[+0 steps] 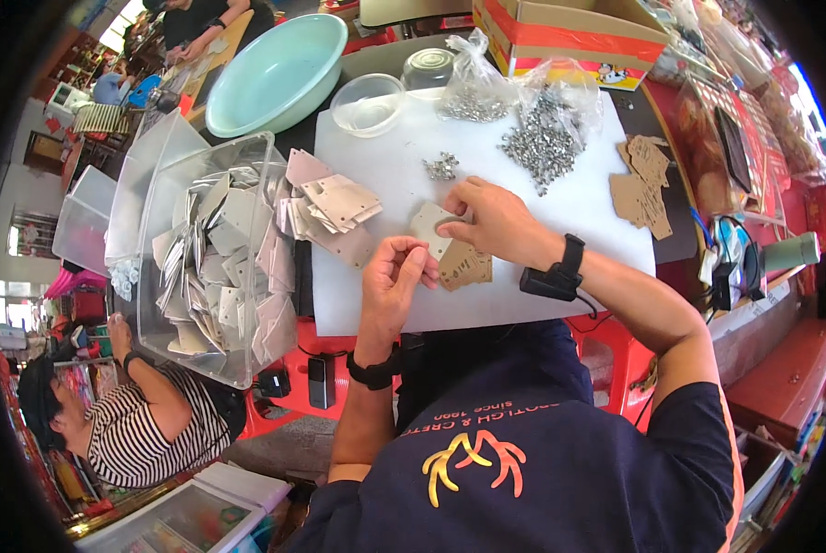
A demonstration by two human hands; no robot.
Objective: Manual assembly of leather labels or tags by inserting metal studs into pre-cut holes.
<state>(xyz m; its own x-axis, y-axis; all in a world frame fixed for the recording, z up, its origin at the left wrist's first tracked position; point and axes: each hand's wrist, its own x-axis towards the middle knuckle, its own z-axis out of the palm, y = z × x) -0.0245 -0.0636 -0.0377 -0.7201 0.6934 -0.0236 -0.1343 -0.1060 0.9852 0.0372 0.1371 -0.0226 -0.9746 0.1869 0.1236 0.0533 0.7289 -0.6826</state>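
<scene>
A pale grey card piece (pixel 426 227) with small holes lies on the white board between my hands, partly over a brown cardboard piece (pixel 468 267) with marks on it. My right hand (pixel 497 221) reaches over the pale card, its thumb and fingers bent together at the card's upper right. Whatever sits between those fingertips is hidden. Just left of the brown piece, my left hand (pixel 394 281) is closed, palm turned up and thumb against the curled fingers; anything in it is too small to make out. A small heap of metal fasteners (pixel 441 167) lies beyond the right hand.
Pale card pieces (pixel 339 205) spill beside a clear bin (pixel 243 369) filled with more. Bagged metal fasteners (pixel 546 138), a clear bowl (pixel 369 109), a blue basin (pixel 275 78) and a cardboard box (pixel 569 41) stand behind. Brown pieces (pixel 643 189) lie right; a person in stripes (pixel 159 419) sits left.
</scene>
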